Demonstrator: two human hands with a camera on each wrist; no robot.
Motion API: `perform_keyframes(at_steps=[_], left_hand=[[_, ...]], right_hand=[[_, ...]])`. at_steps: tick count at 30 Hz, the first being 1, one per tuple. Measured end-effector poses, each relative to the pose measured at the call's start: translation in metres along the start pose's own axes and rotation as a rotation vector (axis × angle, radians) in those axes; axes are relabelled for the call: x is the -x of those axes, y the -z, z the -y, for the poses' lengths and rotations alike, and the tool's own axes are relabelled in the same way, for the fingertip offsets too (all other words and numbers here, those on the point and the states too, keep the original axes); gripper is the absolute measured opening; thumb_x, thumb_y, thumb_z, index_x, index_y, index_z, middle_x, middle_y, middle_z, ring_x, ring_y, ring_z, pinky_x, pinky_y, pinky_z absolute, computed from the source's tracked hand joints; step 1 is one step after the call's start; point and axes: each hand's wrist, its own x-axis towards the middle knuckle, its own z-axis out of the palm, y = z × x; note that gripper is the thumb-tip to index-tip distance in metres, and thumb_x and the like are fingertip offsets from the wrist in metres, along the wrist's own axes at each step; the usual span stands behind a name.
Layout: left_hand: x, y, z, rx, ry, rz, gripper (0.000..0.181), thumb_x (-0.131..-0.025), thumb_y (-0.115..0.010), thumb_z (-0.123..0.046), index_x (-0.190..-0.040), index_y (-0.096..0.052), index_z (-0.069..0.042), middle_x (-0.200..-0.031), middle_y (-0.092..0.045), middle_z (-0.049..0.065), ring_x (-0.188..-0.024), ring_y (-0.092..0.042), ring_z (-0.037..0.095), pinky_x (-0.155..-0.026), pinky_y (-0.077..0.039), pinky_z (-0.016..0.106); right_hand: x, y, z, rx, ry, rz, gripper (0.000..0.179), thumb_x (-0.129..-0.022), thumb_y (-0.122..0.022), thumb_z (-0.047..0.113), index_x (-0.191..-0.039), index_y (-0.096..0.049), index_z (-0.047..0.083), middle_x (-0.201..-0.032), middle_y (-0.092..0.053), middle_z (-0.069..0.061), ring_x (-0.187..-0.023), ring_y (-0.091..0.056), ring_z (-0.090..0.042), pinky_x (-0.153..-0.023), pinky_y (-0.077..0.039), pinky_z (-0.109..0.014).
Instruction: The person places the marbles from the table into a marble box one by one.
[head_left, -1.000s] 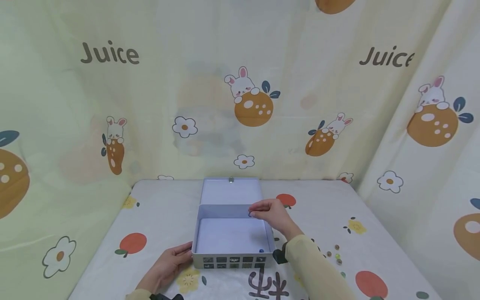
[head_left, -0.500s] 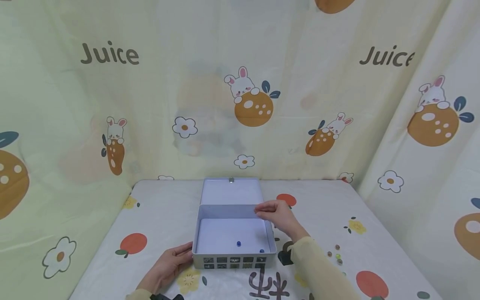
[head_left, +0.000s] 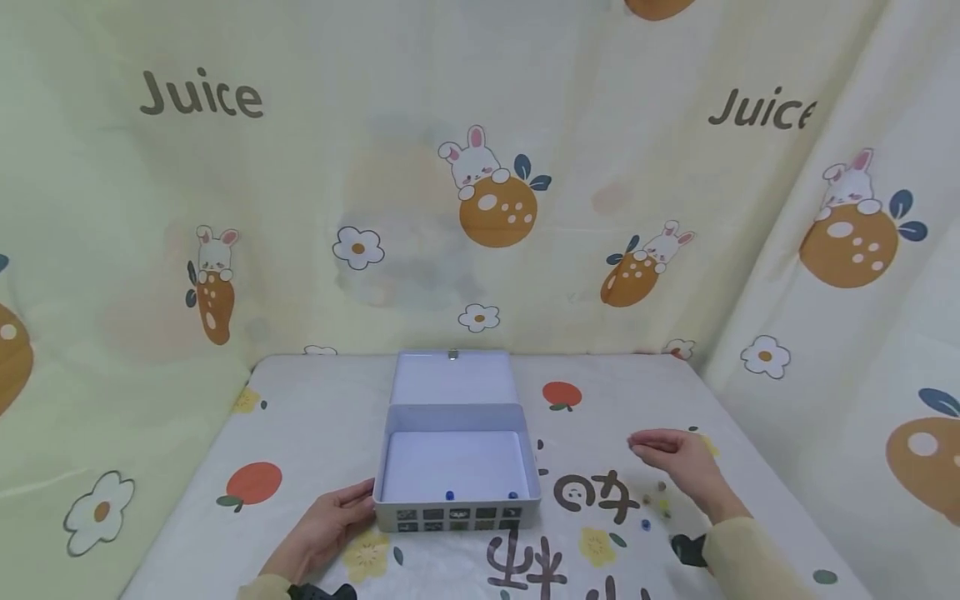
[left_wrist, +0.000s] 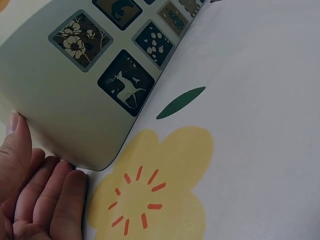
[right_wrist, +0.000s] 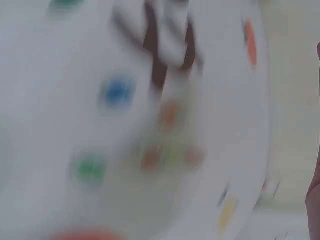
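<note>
Pale yellow sleeves (head_left: 753, 562) are worn with chunky black wrist devices (head_left: 688, 550).

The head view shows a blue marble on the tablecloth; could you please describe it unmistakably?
From the open box, look right to the right hand. Below-left lie brown and yellow-green marbles; the blue marble is the only blue one there.

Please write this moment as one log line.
left hand: touches box, left side; right hand: above table, near loose marbles; lid: open; inside box: two blue marbles
</note>
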Motion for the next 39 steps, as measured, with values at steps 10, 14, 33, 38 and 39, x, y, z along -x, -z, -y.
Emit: perform_keyframes(at_steps=[10,14,33,38,39], left_hand=[[-0.001,0.002,-0.002,-0.032,0.017,-0.003,0.060,-0.098,-0.068,-0.015,-0.150,-0.044,0.005,-0.154,-0.045,0.026,-0.145,-0.043,0.043,-0.114,-0.048,0.051],[0.000,0.004,-0.003,-0.007,0.027,0.005,0.062,-0.097,-0.069,-0.016,-0.150,-0.043,0.005,-0.153,-0.046,0.025,-0.145,-0.044,0.041,-0.114,-0.048,0.050],[-0.001,0.005,-0.002,0.024,0.026,0.033,0.064,-0.097,-0.069,-0.015,-0.151,-0.041,0.005,-0.153,-0.046,0.025,-0.144,-0.046,0.039,-0.114,-0.049,0.049],[-0.004,0.006,0.000,0.028,0.034,0.021,0.064,-0.096,-0.070,-0.015,-0.151,-0.043,0.004,-0.152,-0.047,0.024,-0.144,-0.047,0.039,-0.113,-0.050,0.048],[-0.004,0.006,-0.001,0.028,0.033,0.022,0.064,-0.097,-0.070,-0.015,-0.151,-0.042,0.005,-0.152,-0.047,0.025,-0.144,-0.046,0.039,-0.113,-0.050,0.048]], right_hand=[[0.025,0.049,-0.050,0.053,-0.196,-0.060,0.048,-0.094,-0.076,0.029,-0.131,-0.067,0.000,-0.117,-0.078,-0.004,-0.094,-0.071,0.004,-0.084,-0.063,-0.021],[0.018,0.045,-0.055,0.053,-0.206,-0.061,0.046,-0.093,-0.076,0.027,-0.130,-0.067,0.000,-0.118,-0.078,-0.008,-0.093,-0.071,0.003,-0.084,-0.064,-0.023],[-0.005,0.011,-0.075,0.371,-0.158,-0.074,0.021,-0.087,-0.078,0.009,-0.108,-0.077,0.007,-0.106,-0.079,-0.012,-0.098,-0.073,-0.027,-0.090,-0.059,-0.051],[-0.001,0.009,-0.072,0.451,-0.184,-0.077,0.018,-0.087,-0.074,0.005,-0.105,-0.077,0.007,-0.104,-0.079,-0.012,-0.102,-0.071,-0.034,-0.092,-0.055,-0.058],[-0.001,0.009,-0.071,0.459,-0.188,-0.074,0.018,-0.087,-0.074,0.004,-0.105,-0.077,0.007,-0.104,-0.079,-0.012,-0.103,-0.070,-0.036,-0.092,-0.055,-0.059]])
